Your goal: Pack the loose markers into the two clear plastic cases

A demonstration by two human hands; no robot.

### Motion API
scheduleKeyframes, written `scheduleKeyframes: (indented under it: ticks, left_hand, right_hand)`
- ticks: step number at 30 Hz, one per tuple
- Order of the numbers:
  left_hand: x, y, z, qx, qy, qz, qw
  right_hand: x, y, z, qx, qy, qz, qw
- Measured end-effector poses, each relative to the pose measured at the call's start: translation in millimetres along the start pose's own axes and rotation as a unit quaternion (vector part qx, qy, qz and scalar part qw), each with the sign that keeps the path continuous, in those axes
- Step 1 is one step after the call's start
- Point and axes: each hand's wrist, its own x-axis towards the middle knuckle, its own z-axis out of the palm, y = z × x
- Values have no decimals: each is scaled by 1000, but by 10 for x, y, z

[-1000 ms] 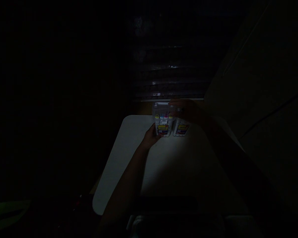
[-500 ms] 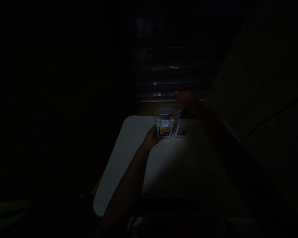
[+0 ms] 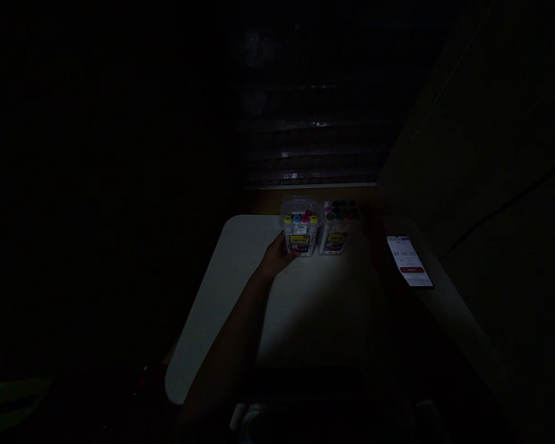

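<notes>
My left hand is closed round the lower left side of a clear plastic marker case. Yellow, blue and pink marker caps show inside it, with a red one behind. Close on its right stands a second marker case, filled with darker caps and bearing a similar yellow label. My right hand is a dim, smeared shape just right of the second case. Darkness hides its fingers, and I cannot tell whether it touches anything.
Both cases stand near the far edge of a white table. A lit phone showing a timer lies at the right. Behind the table is a dark ridged surface; a wall rises on the right. The room is very dark.
My right hand has come down and to the right from above the cases, uncovering the second case's caps and the phone. My left hand keeps its hold on the first case.
</notes>
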Motion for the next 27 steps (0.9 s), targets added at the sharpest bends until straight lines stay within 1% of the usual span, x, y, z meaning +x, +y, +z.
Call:
scheduleKeyframes:
  ticks: [2, 3, 6, 8, 12, 16, 18, 23, 25, 27]
  left_hand:
    - [-1, 12, -2, 5, 0, 5, 1000]
    - [0, 16, -2, 7, 0, 5, 1000]
    - [1, 22, 0, 16, 7, 6, 1000]
    - [1, 23, 4, 18, 8, 7, 1000]
    - [-5, 38, 6, 22, 7, 2, 1000]
    - [-8, 59, -3, 35, 12, 4, 999]
    - [-4, 51, -11, 42, 13, 2, 999]
    - [2, -17, -20, 45, 20, -9, 999]
    - [1, -32, -17, 37, 16, -10, 999]
    - [2, -29, -12, 31, 16, -11, 999]
  right_hand:
    - [-131, 69, 166, 27, 13, 49, 998]
    - [-193, 81, 251, 36, 14, 63, 997]
    - [-352, 47, 459, 61, 6, 92, 994]
    - [-420, -3, 534, 89, -6, 116, 989]
    - [-447, -80, 554, 146, -8, 177, 973]
    - [-420, -69, 527, 137, -3, 197, 971]
    - [-421, -42, 531, 136, -1, 200, 970]
    - [-446, 8, 569, 161, 28, 199, 966]
    - [-453, 34, 559, 169, 33, 192, 966]
    - [-458, 76, 509, 157, 27, 171, 972]
